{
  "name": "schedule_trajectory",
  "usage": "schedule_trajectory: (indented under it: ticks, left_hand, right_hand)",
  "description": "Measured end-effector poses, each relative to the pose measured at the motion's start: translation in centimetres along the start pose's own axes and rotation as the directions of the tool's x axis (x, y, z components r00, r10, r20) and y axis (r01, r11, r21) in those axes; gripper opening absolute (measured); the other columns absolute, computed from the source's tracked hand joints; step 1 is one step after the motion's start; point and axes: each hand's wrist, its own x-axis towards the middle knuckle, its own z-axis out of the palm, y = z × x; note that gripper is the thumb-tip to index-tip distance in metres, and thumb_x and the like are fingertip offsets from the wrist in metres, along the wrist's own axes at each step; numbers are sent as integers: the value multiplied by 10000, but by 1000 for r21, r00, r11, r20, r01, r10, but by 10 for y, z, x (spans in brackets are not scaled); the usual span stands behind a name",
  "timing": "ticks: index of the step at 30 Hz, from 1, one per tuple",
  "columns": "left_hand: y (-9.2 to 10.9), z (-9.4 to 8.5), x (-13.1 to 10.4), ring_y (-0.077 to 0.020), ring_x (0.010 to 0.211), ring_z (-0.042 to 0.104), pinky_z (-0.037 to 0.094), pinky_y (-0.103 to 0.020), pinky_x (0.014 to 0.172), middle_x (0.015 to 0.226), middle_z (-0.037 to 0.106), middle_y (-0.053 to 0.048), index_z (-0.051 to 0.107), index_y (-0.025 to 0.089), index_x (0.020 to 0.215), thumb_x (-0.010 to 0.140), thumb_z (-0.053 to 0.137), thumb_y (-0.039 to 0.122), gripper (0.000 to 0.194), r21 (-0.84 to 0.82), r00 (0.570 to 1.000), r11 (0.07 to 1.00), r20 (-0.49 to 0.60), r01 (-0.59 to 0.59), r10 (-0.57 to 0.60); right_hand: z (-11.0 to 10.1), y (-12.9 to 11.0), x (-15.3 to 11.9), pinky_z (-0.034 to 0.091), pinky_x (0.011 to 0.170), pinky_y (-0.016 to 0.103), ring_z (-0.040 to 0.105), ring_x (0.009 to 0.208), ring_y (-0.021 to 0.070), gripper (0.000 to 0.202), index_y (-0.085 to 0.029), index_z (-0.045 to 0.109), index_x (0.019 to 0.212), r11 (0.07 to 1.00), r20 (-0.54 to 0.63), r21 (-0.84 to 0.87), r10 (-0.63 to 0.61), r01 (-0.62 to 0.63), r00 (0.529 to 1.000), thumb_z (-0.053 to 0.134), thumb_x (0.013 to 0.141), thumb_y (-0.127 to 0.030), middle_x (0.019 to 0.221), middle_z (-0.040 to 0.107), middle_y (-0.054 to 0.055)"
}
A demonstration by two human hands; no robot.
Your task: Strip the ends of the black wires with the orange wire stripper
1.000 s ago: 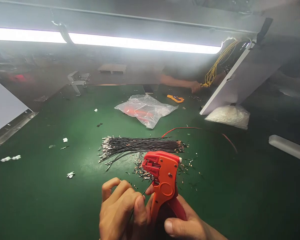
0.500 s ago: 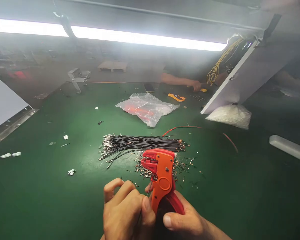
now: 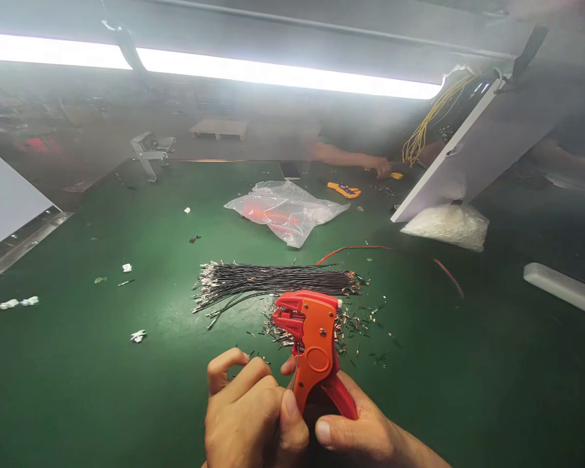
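Above green tabletop (image 3: 127,403), left grip (image 3: 253,416) pinches thin wire (image 3: 295,374); right grip (image 3: 365,422) clasps stripper (image 3: 316,341) (smooth, orange-red).

Right fingers (image 3: 288,366) partly hidden behind stripping tool (image 3: 314,335); lamp (image 3: 283,69) cut off

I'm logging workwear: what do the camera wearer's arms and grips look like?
The left grip and right grip are bare human hands; no glove, ring or marking shows. The visible right forearm has no sleeve; the left forearm is largely out of view.
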Motion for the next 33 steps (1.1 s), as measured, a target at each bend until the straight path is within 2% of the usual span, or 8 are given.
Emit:
schedule_trajectory:
  ticks: [5, 11, 14, 18, 21, 27, 31, 33]
  left_hand:
    - [-2, -3, -2, -97, 463, 411, 336, -362, 764, 480, 410, 100, 400, 222, 615, 876, 416, 12, 335, 39, 998, 999, 56, 2, -5]
    - [-7, -14, 4, -71, 458, 516, 360, -333, 804, 496, 496, 123, 457, 224, 652, 785, 478, -17, 276, 82, 944, 967, 254, -239, 212]
    - [-7, -13, 7, -78, 470, 531, 380, -327, 782, 487, 487, 119, 447, 226, 645, 800, 469, -9, 282, 77, 934, 968, 293, -237, 205]
    - [-5, -1, 5, -80, 471, 423, 390, -324, 715, 512, 442, 98, 421, 214, 644, 838, 467, -25, 312, 15, 990, 998, 128, -61, 59]
    - [-5, 9, 1, -79, 490, 363, 387, -322, 673, 546, 409, 85, 380, 214, 653, 844, 474, -38, 330, -58, 1000, 998, 2, 30, -29]
    - [-7, 16, -3, -77, 493, 331, 380, -324, 659, 556, 354, 83, 347, 217, 663, 855, 459, -18, 324, -73, 996, 996, -71, 56, -62]
    - [-11, 12, -5, -88, 521, 321, 393, -329, 695, 580, 352, 77, 362, 220, 659, 862, 487, -8, 330, -36, 992, 994, -74, 104, -106]
    - [-14, 11, -6, -93, 529, 317, 398, -322, 711, 588, 339, 77, 363, 220, 654, 854, 503, -1, 330, -8, 989, 992, -66, 129, -129]
  right_hand:
    - [3, -3, 0, 419, 805, 326, 601, 814, 162, 441, -288, 573, 1289, 1000, -9, 5, -23, 23, 1000, 725, 877, -332, 912, 674, 11]
    - [14, -13, 1, 486, 810, 384, 656, 841, 209, 484, -261, 583, 1299, 991, -171, 96, -80, 97, 982, 727, 843, -335, 1043, 709, 64]
    - [15, -18, -1, 492, 822, 406, 680, 880, 236, 491, -258, 576, 1330, 979, -235, 148, -102, 139, 967, 681, 854, -314, 1138, 724, 102]
    - [12, -24, -4, 491, 876, 454, 688, 953, 268, 583, -297, 513, 1410, 973, -275, 133, -144, 186, 950, 674, 850, -302, 1216, 714, 101]
    - [9, -23, -6, 494, 867, 448, 696, 936, 274, 625, -294, 502, 1422, 978, -279, 59, -175, 199, 944, 695, 828, -301, 1261, 693, 96]
    - [9, -16, -4, 475, 860, 453, 703, 849, 277, 564, -195, 585, 1336, 989, -225, 91, -96, 119, 970, 688, 797, -326, 1087, 756, 126]
    - [9, -23, -1, 513, 774, 443, 704, 845, 273, 607, -272, 511, 1399, 971, -284, 136, -150, 195, 947, 670, 815, -307, 1311, 666, 123]
    - [9, -29, -1, 517, 810, 464, 702, 881, 282, 574, -281, 521, 1383, 968, -299, 138, -159, 208, 941, 666, 828, -301, 1308, 669, 118]
